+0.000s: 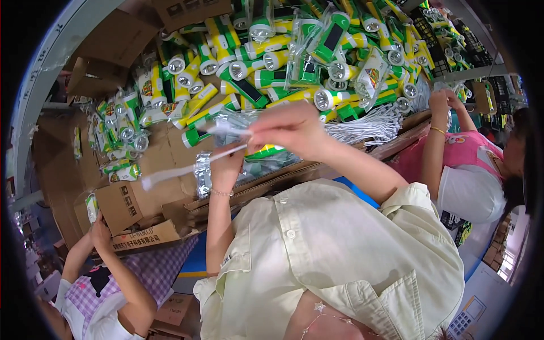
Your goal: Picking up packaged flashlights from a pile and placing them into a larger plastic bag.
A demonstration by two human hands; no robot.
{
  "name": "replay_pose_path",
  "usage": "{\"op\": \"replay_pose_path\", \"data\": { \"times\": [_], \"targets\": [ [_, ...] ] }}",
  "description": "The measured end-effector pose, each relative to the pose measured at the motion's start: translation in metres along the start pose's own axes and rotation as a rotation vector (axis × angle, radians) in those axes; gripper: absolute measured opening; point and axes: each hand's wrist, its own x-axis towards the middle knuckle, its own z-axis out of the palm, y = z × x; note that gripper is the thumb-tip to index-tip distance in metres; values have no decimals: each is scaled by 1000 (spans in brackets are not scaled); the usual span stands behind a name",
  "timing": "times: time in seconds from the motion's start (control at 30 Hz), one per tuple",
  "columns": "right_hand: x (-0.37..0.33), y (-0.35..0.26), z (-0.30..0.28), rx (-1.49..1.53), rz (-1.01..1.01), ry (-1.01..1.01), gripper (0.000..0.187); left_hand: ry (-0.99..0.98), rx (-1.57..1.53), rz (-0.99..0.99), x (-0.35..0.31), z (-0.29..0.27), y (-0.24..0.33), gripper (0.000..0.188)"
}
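Note:
My right hand [292, 130] is pinched on a white cable [184, 171], which is blurred by motion and trails off to the left. Just below and left of it, my left hand [226, 167] is closed at the edge of a clear plastic bag [229, 126]; its fingertips are partly hidden. A green and yellow flashlight [265, 152] shows through clear plastic beside the left hand. More clear bags [203, 177] lie under the left wrist. To the right of my right forearm rests a bundle of white cables [368, 127].
Loose green and yellow flashlights [246, 90] are heaped across the far side. Bagged flashlights [122, 130] lie on the cardboard [164, 153] at left. One co-worker's hands [99, 232] hold a packed item at lower left; another's hands [445, 102] work at right. Cardboard boxes [116, 39] stand far left.

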Motion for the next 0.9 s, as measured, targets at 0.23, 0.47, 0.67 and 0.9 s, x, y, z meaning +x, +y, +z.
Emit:
{"op": "replay_pose_path", "data": {
  "times": [0.23,0.47,0.67,0.9],
  "targets": [
    [-47,99,-55,-1282,-252,-318,24,11,-96,36,-2,-1,-13,24],
    [-48,84,-49,-1808,-3,-600,7,134,62,142,-4,13,-11,23],
    [-24,71,-22,-1520,79,-496,18,55,-86,25,-12,11,0,21],
    [-25,114,-15,-1172,-215,-296,19,84,-89,21,-8,9,-7,20]
  ]
}}
